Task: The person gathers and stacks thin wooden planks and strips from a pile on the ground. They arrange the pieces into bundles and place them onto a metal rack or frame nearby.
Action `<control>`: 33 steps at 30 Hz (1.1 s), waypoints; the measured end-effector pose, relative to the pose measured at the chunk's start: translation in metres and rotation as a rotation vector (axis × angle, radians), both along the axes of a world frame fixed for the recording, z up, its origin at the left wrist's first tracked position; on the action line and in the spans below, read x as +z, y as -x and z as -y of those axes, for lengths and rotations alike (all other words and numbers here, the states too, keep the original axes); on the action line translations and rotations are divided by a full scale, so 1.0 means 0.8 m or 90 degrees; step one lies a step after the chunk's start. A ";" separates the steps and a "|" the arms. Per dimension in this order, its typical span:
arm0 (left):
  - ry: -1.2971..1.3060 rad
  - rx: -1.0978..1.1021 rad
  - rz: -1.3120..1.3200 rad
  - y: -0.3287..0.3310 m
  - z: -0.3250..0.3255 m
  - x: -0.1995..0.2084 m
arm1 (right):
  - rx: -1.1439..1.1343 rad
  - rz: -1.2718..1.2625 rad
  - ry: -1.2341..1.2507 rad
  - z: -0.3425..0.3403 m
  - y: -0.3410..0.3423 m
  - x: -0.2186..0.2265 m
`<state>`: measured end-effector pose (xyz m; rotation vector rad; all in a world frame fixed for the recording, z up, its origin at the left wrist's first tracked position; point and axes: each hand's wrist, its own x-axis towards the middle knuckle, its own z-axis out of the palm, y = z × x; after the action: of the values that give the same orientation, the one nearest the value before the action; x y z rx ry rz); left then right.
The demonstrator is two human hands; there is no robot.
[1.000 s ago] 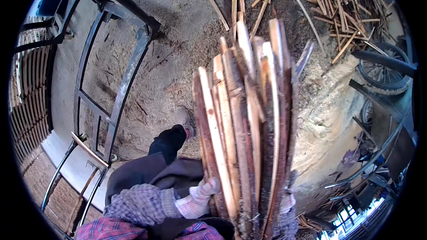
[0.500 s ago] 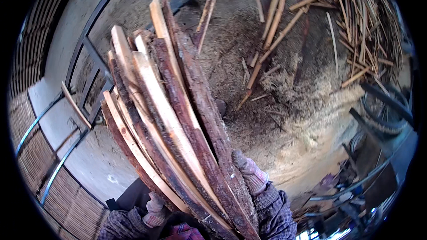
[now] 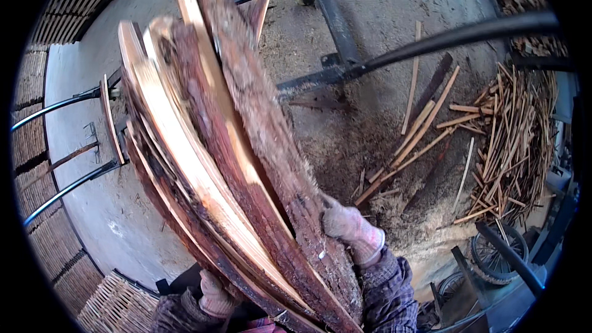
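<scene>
cradling bark-edged wood strips (image 3: 219, 209) (both hands (image 3: 216, 297) (image 3: 350, 225) gloved).

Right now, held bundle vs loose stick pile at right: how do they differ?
The held bundle is off the floor; the stick pile lies on it. The held bundle's pieces run roughly side by side; the stick pile's cross at many angles. Both are long pieces of wood.

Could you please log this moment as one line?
left hand: holding wood bundle, left side | right hand: holding its right side | hands: gloved | stick pile: apart, at right
</scene>
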<state>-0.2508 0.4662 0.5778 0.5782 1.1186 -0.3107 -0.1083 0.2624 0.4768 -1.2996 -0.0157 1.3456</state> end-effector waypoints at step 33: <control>-0.455 -0.558 -0.132 -0.442 -0.141 -0.369 | 0.070 0.106 0.764 -0.005 -0.171 -0.182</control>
<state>0.1027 0.5790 0.2824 1.7105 1.1115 -0.7414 0.0282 0.2661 0.3312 -2.4198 0.7087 1.3442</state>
